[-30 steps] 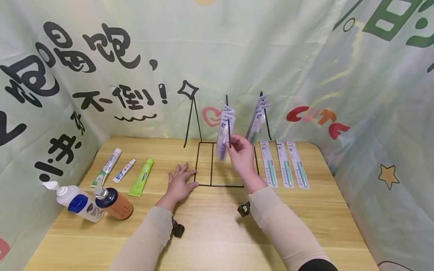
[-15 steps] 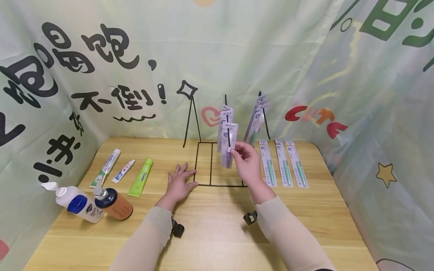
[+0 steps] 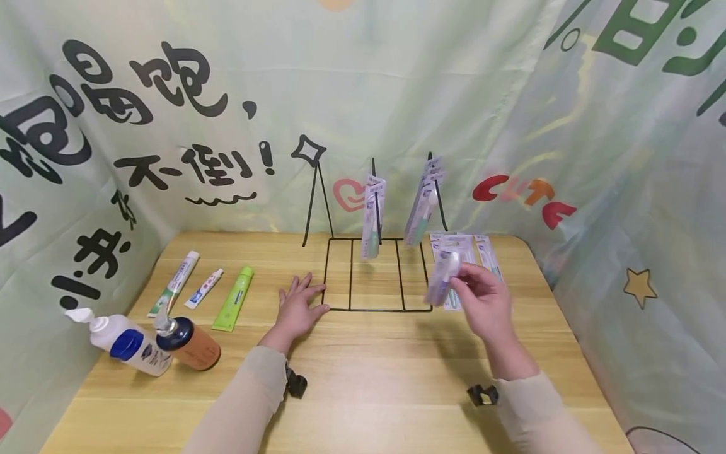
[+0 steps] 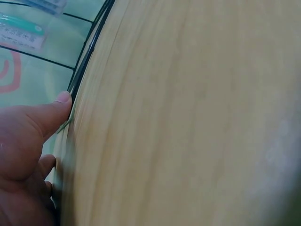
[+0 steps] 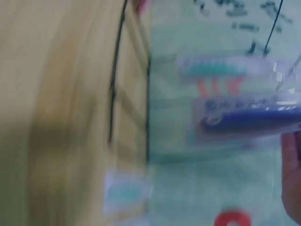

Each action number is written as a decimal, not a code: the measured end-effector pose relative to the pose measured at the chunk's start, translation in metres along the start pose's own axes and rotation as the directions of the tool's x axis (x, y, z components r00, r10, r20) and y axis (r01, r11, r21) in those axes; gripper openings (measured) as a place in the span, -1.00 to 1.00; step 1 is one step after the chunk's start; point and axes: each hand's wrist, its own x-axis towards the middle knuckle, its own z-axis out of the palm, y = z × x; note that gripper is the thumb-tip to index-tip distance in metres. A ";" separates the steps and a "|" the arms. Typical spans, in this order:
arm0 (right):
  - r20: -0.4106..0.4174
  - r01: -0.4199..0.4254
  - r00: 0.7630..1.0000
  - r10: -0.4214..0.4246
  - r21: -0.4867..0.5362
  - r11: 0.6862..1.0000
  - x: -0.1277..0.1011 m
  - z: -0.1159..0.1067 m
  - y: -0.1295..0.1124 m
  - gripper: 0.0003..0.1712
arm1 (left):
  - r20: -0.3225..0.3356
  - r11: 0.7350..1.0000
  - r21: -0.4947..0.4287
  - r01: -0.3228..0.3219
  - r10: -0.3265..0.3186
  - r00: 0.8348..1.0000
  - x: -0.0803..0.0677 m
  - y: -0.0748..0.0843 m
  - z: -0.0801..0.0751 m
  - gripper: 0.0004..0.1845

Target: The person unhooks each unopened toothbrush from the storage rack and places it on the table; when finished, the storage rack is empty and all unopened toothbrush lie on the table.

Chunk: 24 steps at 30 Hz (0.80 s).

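Observation:
My right hand (image 3: 462, 284) pinches a toothbrush pack (image 3: 442, 279), blurred by motion, above the table just right of the black wire rack (image 3: 374, 309). In the right wrist view the same pack (image 5: 244, 120) shows a blue handle. More toothbrush packs (image 3: 372, 217) hang on the rack's middle hook, and others (image 3: 422, 202) on its right hook. Two or three packs (image 3: 488, 252) lie flat behind my right hand. My left hand (image 3: 297, 309) rests flat on the table with straight fingers, touching the rack's front left corner. Its thumb (image 4: 59, 106) lies against the rack's base wire (image 4: 89, 52).
Three toothpaste tubes (image 3: 234, 297) lie at the left of the wooden table (image 3: 368, 391). Two pump bottles (image 3: 153, 343) lie at the front left. Printed fabric walls (image 3: 397, 94) close in the back and both sides.
My right hand drew a toothbrush pack off the rack's middle hook and carried it right and down, toward the packs lying flat. The left hand stayed put.

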 end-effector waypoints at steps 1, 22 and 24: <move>-0.018 0.009 1.000 -0.009 0.007 1.000 -0.001 -0.011 0.000 -0.63 | 0.000 1.000 -0.001 0.003 -0.003 1.000 0.000 0.000 0.000 -0.39; -0.464 -0.685 0.709 0.532 -0.631 0.364 0.063 -0.184 0.076 -0.53 | 0.003 1.000 -0.008 -0.001 0.001 1.000 -0.001 0.003 -0.004 -0.38; -0.459 -0.689 0.695 0.554 -0.645 0.329 0.066 -0.189 0.084 -0.53 | 0.003 1.000 -0.016 -0.004 0.004 1.000 -0.001 0.003 -0.004 -0.38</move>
